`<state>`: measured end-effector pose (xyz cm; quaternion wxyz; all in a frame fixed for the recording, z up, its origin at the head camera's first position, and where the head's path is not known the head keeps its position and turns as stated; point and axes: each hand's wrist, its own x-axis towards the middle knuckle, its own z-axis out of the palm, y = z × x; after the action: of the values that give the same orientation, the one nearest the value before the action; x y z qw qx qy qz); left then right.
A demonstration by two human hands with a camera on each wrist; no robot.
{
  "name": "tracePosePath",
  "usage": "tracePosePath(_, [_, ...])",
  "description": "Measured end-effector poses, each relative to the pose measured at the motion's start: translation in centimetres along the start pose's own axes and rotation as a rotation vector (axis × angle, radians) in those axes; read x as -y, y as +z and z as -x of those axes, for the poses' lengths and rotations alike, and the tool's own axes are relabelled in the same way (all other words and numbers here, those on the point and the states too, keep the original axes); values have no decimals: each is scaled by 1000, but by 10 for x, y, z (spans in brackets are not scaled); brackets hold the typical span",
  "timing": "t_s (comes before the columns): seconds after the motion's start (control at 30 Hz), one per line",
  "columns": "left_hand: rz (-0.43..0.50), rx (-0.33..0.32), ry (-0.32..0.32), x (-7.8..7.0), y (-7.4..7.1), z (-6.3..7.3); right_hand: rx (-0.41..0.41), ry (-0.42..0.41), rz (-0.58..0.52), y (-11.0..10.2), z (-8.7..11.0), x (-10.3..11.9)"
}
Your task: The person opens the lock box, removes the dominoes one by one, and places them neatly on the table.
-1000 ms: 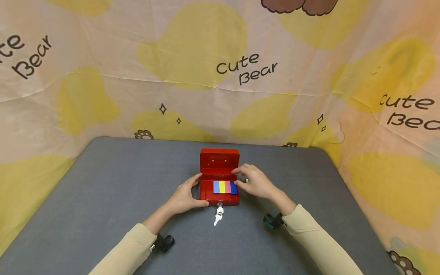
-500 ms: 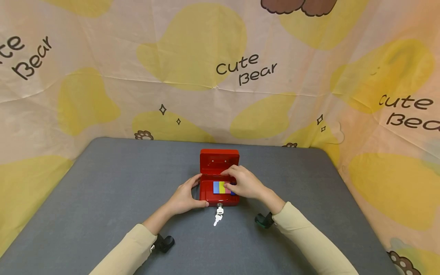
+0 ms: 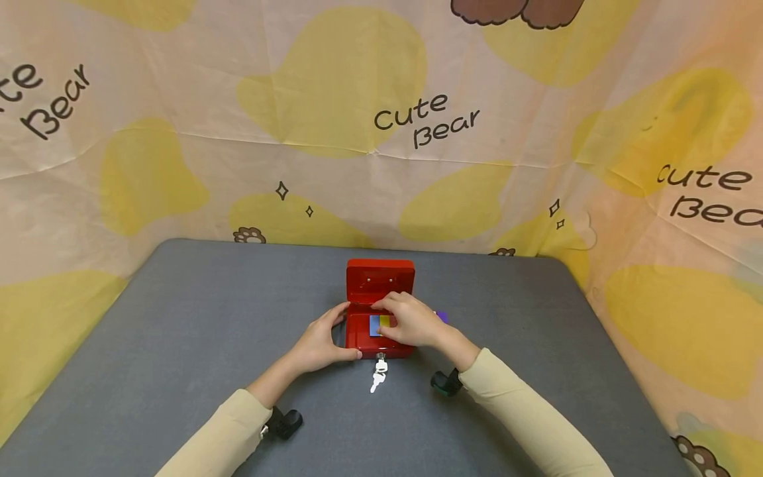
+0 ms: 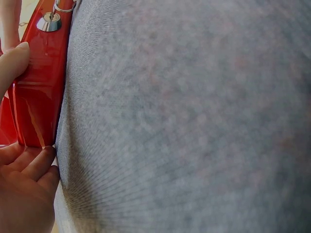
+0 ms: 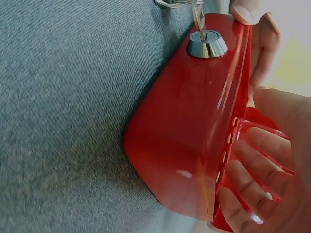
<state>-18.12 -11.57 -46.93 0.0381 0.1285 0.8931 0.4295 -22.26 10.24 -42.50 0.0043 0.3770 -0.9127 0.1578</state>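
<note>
Just below the frame's centre, the left hand (image 3: pixel 322 341) gripped the open red box (image 3: pixel 357 331) by its left side, while the right hand (image 3: pixel 411 321) covered coloured strips (image 3: pixel 374 325) inside, its hold impossible to tell.

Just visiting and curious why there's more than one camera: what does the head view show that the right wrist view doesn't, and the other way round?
Only the head view: the blue strip, yellow strip, purple thing, sleeves and cloth lettering.
Only the right wrist view: the key plainly standing in the lock, and the palm side of the right hand.
Both: the box, lock, key, grey tabletop, right hand and left hand.
</note>
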Motion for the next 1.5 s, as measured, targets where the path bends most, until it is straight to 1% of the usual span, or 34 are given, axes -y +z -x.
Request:
tracePosePath(0.13, [-11,0,-8,1,0,0,8,-5,13,3,-1,2])
tracePosePath(0.3, [-16,0,0,1,0,1,6,-15,15,7,-3,4])
tracePosePath(0.6, [-9,7,3,1,-1,1,43,30,34,12,-7,6])
tracePosePath(0.73, [-8,11,-4,2,0,0,36,42,66,14,-8,8])
tracePosePath(0.9, [-4,7,8,2,-1,0,6,43,132,16,-9,11])
tracePosePath(1.0, [-3,8,8,2,-1,1,-7,46,150,17,-9,13])
tracePosePath(1.17, [2,6,2,1,-1,1,4,71,173,19,-10,13])
tracePosePath(1.37, [4,6,0,1,0,1,8,63,204,23,-9,13])
tracePosePath(1.5, [5,6,2,2,0,1,11,64,202,23,-9,14])
